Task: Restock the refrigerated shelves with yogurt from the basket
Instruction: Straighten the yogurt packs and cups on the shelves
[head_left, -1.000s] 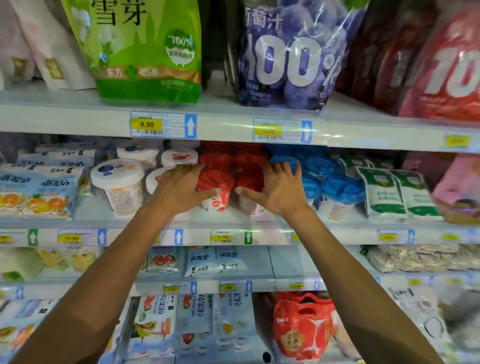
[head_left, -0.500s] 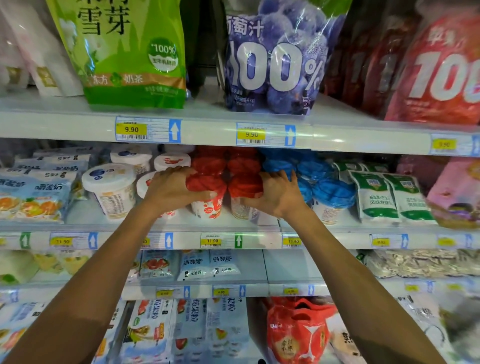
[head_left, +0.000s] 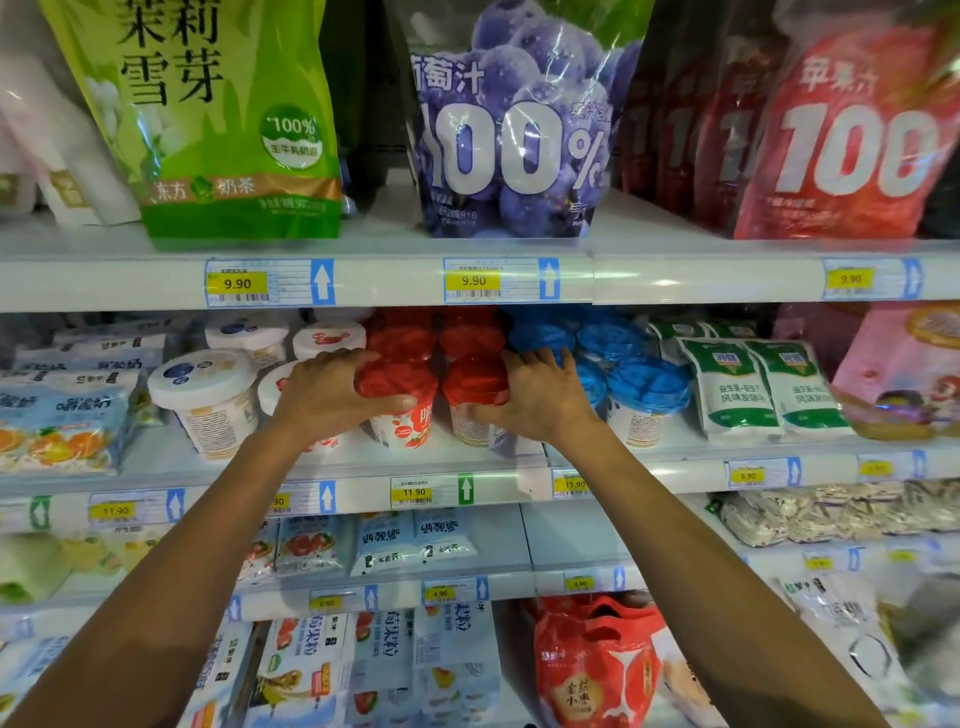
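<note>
Two rows of red-lidded yogurt cups stand on the middle refrigerated shelf (head_left: 467, 470). My left hand (head_left: 327, 392) wraps around the front left red-lidded cup (head_left: 402, 410), thumb across its rim. My right hand (head_left: 535, 395) grips the front right red-lidded cup (head_left: 470, 400) from its right side. More red-lidded cups (head_left: 436, 338) line up behind them. The basket is out of view.
Blue-lidded cups (head_left: 639, 384) stand right of my right hand, white-lidded cups (head_left: 202, 395) to the left. Green-and-white pouches (head_left: 763, 384) fill the shelf further right. Big juice bags (head_left: 509, 135) sit on the shelf above; yogurt pouches (head_left: 405, 540) lie on the shelves below.
Both hands have tightened around the two front red-lidded cups and drawn them slightly toward the shelf's front edge. The camera has moved closer.
</note>
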